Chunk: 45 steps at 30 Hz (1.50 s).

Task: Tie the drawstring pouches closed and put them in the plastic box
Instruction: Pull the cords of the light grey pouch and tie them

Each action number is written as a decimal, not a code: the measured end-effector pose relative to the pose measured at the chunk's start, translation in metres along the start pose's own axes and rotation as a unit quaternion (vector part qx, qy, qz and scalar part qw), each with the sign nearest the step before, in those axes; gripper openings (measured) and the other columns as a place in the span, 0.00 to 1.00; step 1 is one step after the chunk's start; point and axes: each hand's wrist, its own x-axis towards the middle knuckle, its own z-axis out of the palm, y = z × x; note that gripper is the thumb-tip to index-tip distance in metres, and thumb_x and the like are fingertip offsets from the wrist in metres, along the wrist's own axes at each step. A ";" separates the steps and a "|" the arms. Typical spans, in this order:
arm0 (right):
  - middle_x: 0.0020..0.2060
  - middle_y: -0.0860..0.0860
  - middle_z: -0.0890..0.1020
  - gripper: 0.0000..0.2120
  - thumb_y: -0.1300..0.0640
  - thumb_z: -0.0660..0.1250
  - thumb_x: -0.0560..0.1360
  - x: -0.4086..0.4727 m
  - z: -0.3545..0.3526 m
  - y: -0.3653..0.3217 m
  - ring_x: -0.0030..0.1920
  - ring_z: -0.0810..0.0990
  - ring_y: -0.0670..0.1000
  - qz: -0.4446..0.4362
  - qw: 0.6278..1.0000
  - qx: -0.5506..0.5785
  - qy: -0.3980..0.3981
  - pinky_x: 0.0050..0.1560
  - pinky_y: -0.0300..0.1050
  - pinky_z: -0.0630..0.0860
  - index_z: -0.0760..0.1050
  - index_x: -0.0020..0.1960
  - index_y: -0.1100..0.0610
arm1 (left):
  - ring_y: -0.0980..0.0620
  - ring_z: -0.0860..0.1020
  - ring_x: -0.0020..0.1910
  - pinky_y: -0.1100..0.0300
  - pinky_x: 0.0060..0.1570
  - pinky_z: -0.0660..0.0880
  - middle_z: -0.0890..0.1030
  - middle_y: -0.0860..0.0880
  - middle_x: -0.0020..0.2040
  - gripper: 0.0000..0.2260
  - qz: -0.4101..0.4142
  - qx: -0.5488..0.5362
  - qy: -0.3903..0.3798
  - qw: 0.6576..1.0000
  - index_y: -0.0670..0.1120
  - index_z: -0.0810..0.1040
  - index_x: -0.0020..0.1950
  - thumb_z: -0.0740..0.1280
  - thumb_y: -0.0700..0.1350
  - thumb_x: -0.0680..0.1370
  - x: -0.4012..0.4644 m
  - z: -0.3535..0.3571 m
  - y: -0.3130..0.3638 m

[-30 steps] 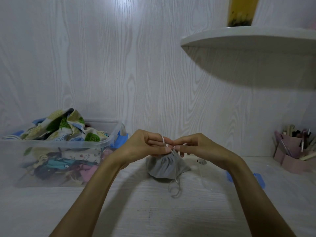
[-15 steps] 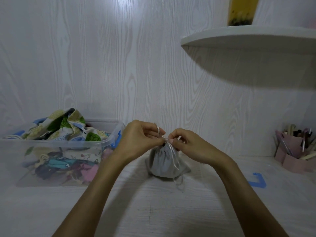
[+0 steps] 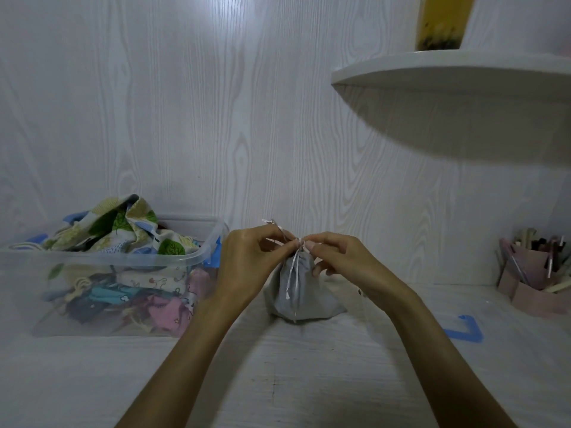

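A grey drawstring pouch (image 3: 301, 291) stands on the white table in the middle, its neck gathered tight. Its white drawstring (image 3: 293, 273) hangs down the front in two ends. My left hand (image 3: 250, 261) pinches the string at the neck from the left, and one end sticks up above its fingers. My right hand (image 3: 336, 257) pinches the string at the neck from the right. The clear plastic box (image 3: 123, 261) stands at the left, filled with several colourful pouches; a leaf-print pouch (image 3: 123, 227) lies on top.
A pink pen holder (image 3: 534, 273) with pens stands at the far right. A blue tape corner (image 3: 466, 332) marks the table right of the pouch. A white shelf (image 3: 457, 75) juts out above right, with a yellow cup (image 3: 441, 23) on it.
Both hands have pulled the drawstring tight at the neck. The pouch top has closed up and the string ends now hang down the front. The hands rose slightly.
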 end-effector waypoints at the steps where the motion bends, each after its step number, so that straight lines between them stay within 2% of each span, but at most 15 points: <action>1: 0.42 0.44 0.83 0.09 0.50 0.64 0.77 0.000 0.000 0.001 0.38 0.80 0.42 -0.007 1.000 -0.002 -0.011 0.46 0.38 0.74 0.80 0.54 0.49 | 0.60 0.82 0.38 0.67 0.40 0.79 0.83 0.57 0.37 0.03 0.008 0.003 0.000 1.000 0.49 0.84 0.44 0.74 0.44 0.71 0.000 0.000 -0.001; 5: 0.41 0.43 0.84 0.07 0.51 0.69 0.73 -0.001 0.001 0.003 0.36 0.78 0.38 0.000 0.998 0.055 0.005 0.44 0.35 0.73 0.83 0.49 0.48 | 0.60 0.81 0.40 0.69 0.39 0.78 0.82 0.60 0.37 0.05 0.004 -0.010 -0.020 1.000 0.53 0.83 0.43 0.74 0.43 0.70 0.002 -0.002 -0.001; 11: 0.41 0.51 0.85 0.04 0.56 0.70 0.73 0.000 -0.005 0.005 0.40 0.83 0.45 -0.003 0.994 0.089 0.060 0.45 0.39 0.75 0.83 0.45 0.54 | 0.61 0.83 0.37 0.71 0.39 0.76 0.85 0.52 0.36 0.04 -0.101 -0.146 -0.098 0.979 0.43 0.85 0.44 0.73 0.38 0.70 0.008 -0.010 -0.003; 14: 0.43 0.48 0.82 0.04 0.54 0.66 0.76 0.004 -0.003 0.007 0.43 0.81 0.46 -0.071 0.981 -0.079 0.162 0.47 0.40 0.73 0.78 0.45 0.54 | 0.64 0.80 0.32 0.73 0.35 0.73 0.84 0.52 0.34 0.03 -0.124 -0.133 -0.080 0.980 0.41 0.85 0.42 0.73 0.39 0.71 0.011 -0.009 -0.003; 17: 0.43 0.48 0.78 0.05 0.56 0.61 0.78 0.009 0.005 0.014 0.43 0.76 0.49 -0.200 0.872 -0.369 0.253 0.49 0.44 0.66 0.75 0.46 0.54 | 0.64 0.80 0.32 0.70 0.32 0.74 0.83 0.53 0.34 0.01 -0.162 -0.116 -0.061 0.978 0.43 0.84 0.40 0.74 0.39 0.71 0.016 -0.010 -0.004; 20: 0.40 0.50 0.78 0.01 0.59 0.65 0.75 0.012 0.011 0.018 0.41 0.77 0.53 -0.244 0.793 -0.473 0.295 0.45 0.49 0.70 0.75 0.44 0.55 | 0.60 0.82 0.34 0.67 0.32 0.77 0.84 0.50 0.36 0.03 -0.190 -0.093 -0.076 0.974 0.44 0.83 0.37 0.74 0.41 0.71 0.019 -0.015 -0.008; 25: 0.55 0.49 0.74 0.09 0.53 0.56 0.81 0.007 0.012 0.017 0.58 0.70 0.53 -0.062 0.859 -0.499 0.095 0.56 0.46 0.63 0.72 0.56 0.52 | 0.61 0.81 0.29 0.66 0.32 0.77 0.82 0.56 0.29 0.05 -0.233 -0.033 -0.123 0.964 0.41 0.83 0.36 0.75 0.40 0.70 0.011 -0.009 -0.021; 28: 0.53 0.51 0.76 0.09 0.53 0.59 0.79 0.007 0.009 0.015 0.53 0.74 0.52 0.060 0.938 -0.340 -0.032 0.52 0.44 0.69 0.75 0.55 0.55 | 0.57 0.81 0.32 0.62 0.34 0.78 0.83 0.53 0.32 0.05 -0.250 0.011 -0.137 0.958 0.42 0.84 0.36 0.76 0.42 0.68 0.006 -0.008 -0.030; 30: 0.50 0.51 0.76 0.09 0.55 0.62 0.78 0.009 0.006 0.018 0.50 0.74 0.49 0.121 0.963 -0.230 -0.068 0.48 0.40 0.68 0.76 0.54 0.57 | 0.54 0.81 0.36 0.61 0.36 0.78 0.84 0.50 0.36 0.06 -0.275 0.019 -0.153 0.949 0.40 0.85 0.38 0.77 0.43 0.68 0.004 -0.008 -0.036; 35: 0.40 0.52 0.74 0.05 0.58 0.63 0.76 0.032 0.006 0.039 0.42 0.72 0.50 0.218 0.935 -0.252 -0.123 0.42 0.38 0.69 0.73 0.43 0.59 | 0.52 0.78 0.34 0.57 0.40 0.77 0.81 0.47 0.33 0.12 -0.301 0.024 -0.197 0.933 0.38 0.81 0.32 0.77 0.46 0.66 -0.011 0.016 -0.051; 38: 0.44 0.55 0.73 0.09 0.57 0.63 0.76 0.051 0.012 0.054 0.47 0.74 0.53 0.235 0.898 -0.338 -0.157 0.45 0.41 0.69 0.74 0.52 0.62 | 0.52 0.77 0.36 0.56 0.43 0.77 0.80 0.49 0.34 0.14 -0.343 0.070 -0.276 0.895 0.47 0.76 0.30 0.77 0.53 0.65 -0.014 0.033 -0.055; 40: 0.50 0.56 0.75 0.11 0.59 0.63 0.76 0.058 0.012 0.060 0.55 0.77 0.55 0.234 0.885 -0.362 -0.176 0.48 0.42 0.70 0.73 0.57 0.63 | 0.53 0.77 0.41 0.58 0.44 0.75 0.78 0.49 0.41 0.19 -0.347 0.122 -0.307 0.877 0.47 0.76 0.40 0.77 0.57 0.62 -0.011 0.040 -0.060; 41: 0.55 0.56 0.76 0.14 0.58 0.64 0.76 0.057 0.013 0.060 0.59 0.76 0.56 0.229 0.883 -0.371 -0.176 0.49 0.42 0.69 0.70 0.60 0.62 | 0.52 0.78 0.48 0.57 0.50 0.76 0.78 0.48 0.49 0.28 -0.359 0.125 -0.321 0.868 0.45 0.74 0.53 0.77 0.58 0.61 -0.011 0.043 -0.062; 43: 0.61 0.56 0.74 0.22 0.56 0.67 0.75 0.059 0.011 0.064 0.61 0.75 0.56 0.215 0.894 -0.358 -0.160 0.49 0.42 0.68 0.64 0.65 0.59 | 0.46 0.73 0.63 0.53 0.64 0.71 0.71 0.44 0.66 0.47 -0.395 0.086 -0.354 0.843 0.44 0.58 0.73 0.77 0.57 0.62 -0.005 0.048 -0.070; 45: 0.61 0.57 0.76 0.27 0.57 0.68 0.73 0.056 0.011 0.067 0.59 0.77 0.57 0.192 0.914 -0.320 -0.161 0.52 0.45 0.72 0.62 0.68 0.55 | 0.45 0.68 0.70 0.51 0.69 0.66 0.66 0.43 0.73 0.52 -0.401 0.075 -0.399 0.821 0.47 0.48 0.77 0.76 0.56 0.63 -0.002 0.051 -0.073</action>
